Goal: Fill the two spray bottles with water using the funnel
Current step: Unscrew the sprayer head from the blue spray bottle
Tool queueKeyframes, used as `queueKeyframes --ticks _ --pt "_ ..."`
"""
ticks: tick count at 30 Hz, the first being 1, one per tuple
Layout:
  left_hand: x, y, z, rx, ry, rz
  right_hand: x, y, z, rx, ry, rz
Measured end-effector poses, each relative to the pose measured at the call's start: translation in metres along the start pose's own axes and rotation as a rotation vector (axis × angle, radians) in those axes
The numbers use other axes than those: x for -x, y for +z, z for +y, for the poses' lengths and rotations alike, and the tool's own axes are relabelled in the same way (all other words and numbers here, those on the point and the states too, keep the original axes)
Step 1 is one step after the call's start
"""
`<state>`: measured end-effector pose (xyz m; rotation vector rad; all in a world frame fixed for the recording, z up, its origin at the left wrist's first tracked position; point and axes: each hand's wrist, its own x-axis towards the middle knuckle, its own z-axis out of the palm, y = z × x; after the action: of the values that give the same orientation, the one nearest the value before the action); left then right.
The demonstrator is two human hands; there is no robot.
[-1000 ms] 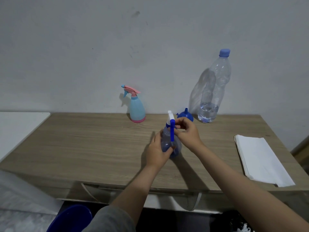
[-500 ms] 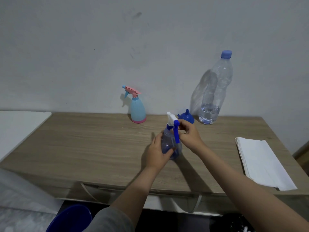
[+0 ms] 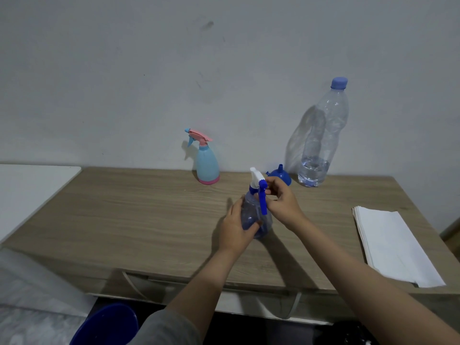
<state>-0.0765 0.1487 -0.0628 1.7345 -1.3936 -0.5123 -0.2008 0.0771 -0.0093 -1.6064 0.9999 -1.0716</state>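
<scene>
on the far left, a white surface (image 3: 29, 188) next to a wooden table (image 3: 129, 220). at the back of the table, near the wall, one light blue spray bottle (image 3: 207, 165) with a pink base and pink top, standing straight up, nozzle pointing left. two spray bottles in all. in the middle of the table, the second one, a see-through blue spray bottle (image 3: 256, 215), standing up with a small lean to the left, white nozzle on top pointing up and left, dark blue trigger hanging down the front. left hand (image 3: 234, 227) wrapped around its round belly, fingers curled on the side, thumb across the front. right hand (image 3: 281, 200) pinching the blue and white spray top, fingers bent close together. just behind the right hand, one dark blue funnel (image 3: 280, 174), lying mouth down with its thin spout pointing up. beside that, one tall clear water bottle (image 3: 322, 135) with a blue cap on, standing straight up, only a little water at the bottom. on the right side of the table, one flat stack of white paper (image 3: 393, 245). down low at the left, a dark blue round thing (image 3: 107, 324), only partly seen.
</scene>
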Motion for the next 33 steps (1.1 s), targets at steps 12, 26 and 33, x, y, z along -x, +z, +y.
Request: queueKeyframes --ticks 12,26,33 --pt "-0.009 -0.003 0.009 0.021 -0.001 0.023 -0.011 -0.001 -0.01 0.114 -0.048 0.035" --pt "-0.003 0.0 -0.002 -0.002 -0.054 0.002 -0.009 -0.003 -0.057 -0.028 -0.1 0.227" --pt "-0.003 0.001 -0.01 0.006 -0.05 -0.01 -0.02 -0.025 -0.106 -0.185 -0.213 0.327"
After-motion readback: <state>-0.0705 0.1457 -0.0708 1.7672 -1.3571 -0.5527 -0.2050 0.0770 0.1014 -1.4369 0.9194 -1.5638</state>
